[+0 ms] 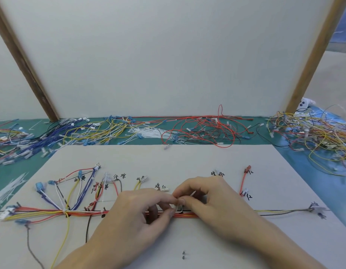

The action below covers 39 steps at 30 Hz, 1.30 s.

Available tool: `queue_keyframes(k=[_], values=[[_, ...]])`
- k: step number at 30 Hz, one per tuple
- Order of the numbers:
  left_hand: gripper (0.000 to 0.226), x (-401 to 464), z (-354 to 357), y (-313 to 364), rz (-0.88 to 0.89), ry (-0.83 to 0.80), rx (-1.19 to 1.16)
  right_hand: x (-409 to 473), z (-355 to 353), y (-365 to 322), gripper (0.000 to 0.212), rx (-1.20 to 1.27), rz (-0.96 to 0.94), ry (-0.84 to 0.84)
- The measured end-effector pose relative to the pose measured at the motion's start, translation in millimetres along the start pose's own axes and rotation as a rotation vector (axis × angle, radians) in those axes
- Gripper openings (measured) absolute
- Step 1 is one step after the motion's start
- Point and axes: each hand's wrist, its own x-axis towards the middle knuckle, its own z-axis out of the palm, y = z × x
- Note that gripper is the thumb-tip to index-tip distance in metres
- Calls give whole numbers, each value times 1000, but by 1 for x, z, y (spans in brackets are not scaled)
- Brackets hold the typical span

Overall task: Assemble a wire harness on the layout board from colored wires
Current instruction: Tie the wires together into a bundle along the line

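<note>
1. Head view: the left hand [138,209] and right hand [209,193] meet over the wire bundle [81,212] on the layout board [187,158], fingers curled, both pinching a white cable tie [179,206] (partly hidden) around it.
2. Loose wires [199,129] lie behind the board.

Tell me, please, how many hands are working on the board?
2: the left hand and right hand meet mid-board, pinching a white cable tie over the wire bundle.

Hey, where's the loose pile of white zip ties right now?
In the head view, the zip ties lie on the green mat just beyond the board's far edge, near centre, between the yellow wires and red wires.
</note>
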Motion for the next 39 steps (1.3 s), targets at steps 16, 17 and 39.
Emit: queue_keyframes(k=[16, 17, 39], values=[[28, 1, -1, 2, 8, 17, -16, 0, 1, 6, 15, -52, -10, -7], [30, 1, -1, 3, 10, 19, -13, 0, 1, 6, 14, -57, -14, -7], [21, -1, 1, -2, -35, 4, -60, 0, 2, 10, 9, -65, -40, 5]])
